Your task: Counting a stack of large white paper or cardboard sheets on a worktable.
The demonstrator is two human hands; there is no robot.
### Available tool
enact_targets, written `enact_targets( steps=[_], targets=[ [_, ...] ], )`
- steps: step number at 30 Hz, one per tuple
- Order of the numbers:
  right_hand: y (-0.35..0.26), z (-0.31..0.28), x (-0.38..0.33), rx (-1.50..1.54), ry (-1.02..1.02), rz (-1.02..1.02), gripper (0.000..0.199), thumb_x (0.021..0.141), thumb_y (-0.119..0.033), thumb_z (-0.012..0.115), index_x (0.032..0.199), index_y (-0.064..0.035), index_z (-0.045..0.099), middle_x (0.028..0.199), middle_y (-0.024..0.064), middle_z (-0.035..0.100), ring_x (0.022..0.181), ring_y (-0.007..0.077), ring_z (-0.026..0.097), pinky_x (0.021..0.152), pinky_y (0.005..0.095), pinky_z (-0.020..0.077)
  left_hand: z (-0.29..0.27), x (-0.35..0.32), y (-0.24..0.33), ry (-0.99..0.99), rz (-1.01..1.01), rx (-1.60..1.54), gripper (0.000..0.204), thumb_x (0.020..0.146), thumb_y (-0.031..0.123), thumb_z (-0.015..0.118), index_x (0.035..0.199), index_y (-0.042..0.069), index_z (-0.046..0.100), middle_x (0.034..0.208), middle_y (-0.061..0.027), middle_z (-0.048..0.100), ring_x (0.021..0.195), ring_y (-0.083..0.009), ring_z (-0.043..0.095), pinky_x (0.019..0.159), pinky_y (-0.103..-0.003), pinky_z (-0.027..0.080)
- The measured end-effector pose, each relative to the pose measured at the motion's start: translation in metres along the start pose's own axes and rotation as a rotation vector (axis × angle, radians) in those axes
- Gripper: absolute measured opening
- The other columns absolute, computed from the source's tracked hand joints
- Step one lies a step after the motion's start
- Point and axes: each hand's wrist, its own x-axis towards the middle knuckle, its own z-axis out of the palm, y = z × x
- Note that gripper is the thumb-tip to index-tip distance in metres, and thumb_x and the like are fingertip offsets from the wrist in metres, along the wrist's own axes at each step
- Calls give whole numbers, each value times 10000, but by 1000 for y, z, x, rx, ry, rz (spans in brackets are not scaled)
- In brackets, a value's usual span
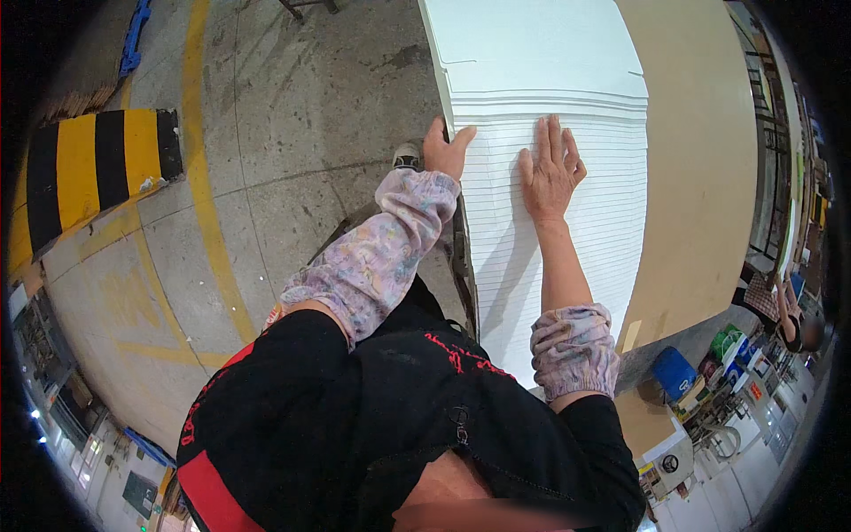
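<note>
A fanned stack of white sheets [554, 253] lies on the table before me, their edges overlapping in many narrow steps. At the stack's left edge is my left hand [448, 151], thumb apart on top and the other fingers over the side, partly hidden. My right hand [551, 173] rests palm down on the sheets, fingers stretched out and holding nothing. Beyond both hands a broad white sheet [536, 44] with short slits at its sides reaches to the far edge. Patterned sleeve covers are on both my forearms.
A tan board surface [696, 168] extends right of the stack. On the left, a black-and-yellow striped block [97, 173] stands on the concrete floor, near a yellow painted line [199, 177]. Another person [784, 310] is at the far right, near a blue bin [674, 372].
</note>
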Motion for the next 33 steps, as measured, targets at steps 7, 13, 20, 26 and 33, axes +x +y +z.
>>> enact_targets(
  steps=[7,13,20,26,33],
  targets=[
    [-1,-2,0,27,23,-13,533,818,-351,417,1316,-183,332,1379,-25,290,1260,186,224,966,352,159,3,4,-7,34,27,-49,308,690,158,643,923,-19,548,857,-145,612,776,-221,584,709,-310,440],
    [-9,-17,-6,108,-8,-163,505,821,-330,444,1296,-179,364,1366,-1,315,1267,194,232,983,365,145,-1,8,-5,-21,23,174,346,731,181,644,974,-47,551,899,-141,618,801,-188,586,712,-298,452],
    [-12,-22,-5,81,-47,-116,522,808,-378,438,1295,-206,362,1356,-26,323,1264,181,236,988,365,145,1,3,2,-28,54,112,332,703,150,645,965,-33,554,882,-140,618,787,-201,591,711,-300,454],
    [-14,-22,-4,-5,-88,-101,549,791,-403,409,1307,-232,335,1368,-50,292,1253,155,217,971,361,144,1,1,-1,0,81,102,320,736,170,643,967,-36,557,875,-124,623,771,-178,593,704,-294,461],
    [-14,-18,4,-22,-67,-73,548,774,-404,419,1294,-240,360,1358,-76,307,1201,144,266,929,367,168,3,-1,8,-14,29,85,305,720,205,668,873,-35,557,834,-167,616,780,-212,596,707,-319,451]
  ],
)
